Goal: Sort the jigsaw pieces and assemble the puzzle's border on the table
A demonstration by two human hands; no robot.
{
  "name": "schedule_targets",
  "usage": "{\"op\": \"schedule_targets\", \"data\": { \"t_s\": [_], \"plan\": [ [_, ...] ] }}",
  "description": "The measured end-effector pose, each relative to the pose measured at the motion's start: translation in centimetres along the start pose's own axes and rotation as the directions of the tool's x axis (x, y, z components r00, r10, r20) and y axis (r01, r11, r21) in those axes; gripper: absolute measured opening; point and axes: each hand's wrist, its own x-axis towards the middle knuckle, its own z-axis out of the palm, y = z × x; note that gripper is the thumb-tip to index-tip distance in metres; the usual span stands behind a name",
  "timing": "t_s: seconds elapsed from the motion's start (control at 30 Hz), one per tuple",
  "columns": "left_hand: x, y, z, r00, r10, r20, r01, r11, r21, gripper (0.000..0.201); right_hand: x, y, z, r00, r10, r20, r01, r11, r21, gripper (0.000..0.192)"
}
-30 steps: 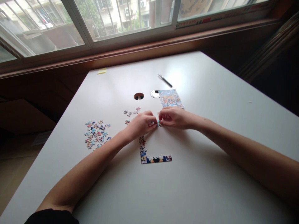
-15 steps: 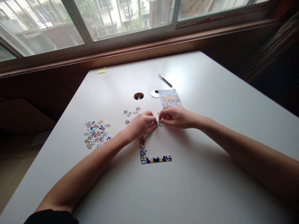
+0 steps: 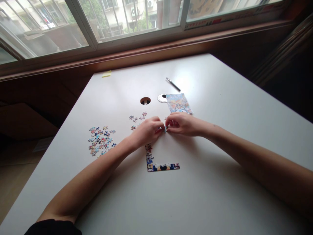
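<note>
My left hand (image 3: 151, 130) and my right hand (image 3: 178, 124) meet over the middle of the white table, fingers pinched. Between their fingertips shows a small blue and yellow jigsaw piece (image 3: 165, 129), partly covered. The right fingers close on it from the right side; the left fingers press at its left, on pieces mostly hidden under them. Below my left hand runs a joined jigsaw border (image 3: 163, 167), L-shaped, with a left side and a bottom edge. Its upper end goes out of sight beneath that hand.
Loose jigsaw pieces (image 3: 100, 141) lie heaped at the left, and several more pieces (image 3: 135, 119) beyond my left hand. A picture sheet (image 3: 179, 102) lies behind my right hand, near a round lid (image 3: 161, 98), a pen (image 3: 173, 84) and a cable hole (image 3: 145, 101). A yellow note (image 3: 106, 74) is at the far edge.
My right hand has shifted slightly left, closer to my left hand, and covers more of the blue and yellow piece. The left hand stays nearly still.
</note>
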Motion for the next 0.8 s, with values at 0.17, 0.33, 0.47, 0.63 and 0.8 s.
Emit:
{"op": "schedule_targets", "data": {
  "t_s": [0.17, 0.33, 0.47, 0.63, 0.8],
  "plan": [
    [-0.13, 0.0, -0.02, 1.0, -0.008, -0.002, 0.008, 1.0, -0.005, 0.013, 0.03, -0.36, -0.04, 1.0, 0.007, -0.001, -0.007, 1.0, -0.003, 0.012],
    [-0.19, 0.02, -0.05, 1.0, -0.011, -0.003, 0.011, 1.0, -0.006, 0.013, 0.0, -0.42, -0.23, 1.0, 0.002, 0.013, -0.003, 1.0, 0.009, 0.013],
    [-0.16, 0.07, 0.01, 1.0, -0.012, -0.006, 0.012, 1.0, -0.001, 0.014, -0.06, -0.37, -0.33, 1.0, 0.001, 0.02, -0.001, 1.0, 0.006, 0.016],
    [-0.11, 0.16, 0.0, 1.0, -0.012, -0.005, 0.012, 1.0, 0.006, 0.013, -0.09, -0.33, -0.21, 1.0, 0.011, 0.011, -0.011, 1.0, -0.003, 0.015],
    [-0.07, 0.14, 0.03, 1.0, -0.012, -0.004, 0.012, 1.0, 0.008, 0.013, -0.07, -0.58, -0.19, 1.0, 0.001, 0.01, -0.001, 1.0, -0.021, 0.012]
  ]
}}
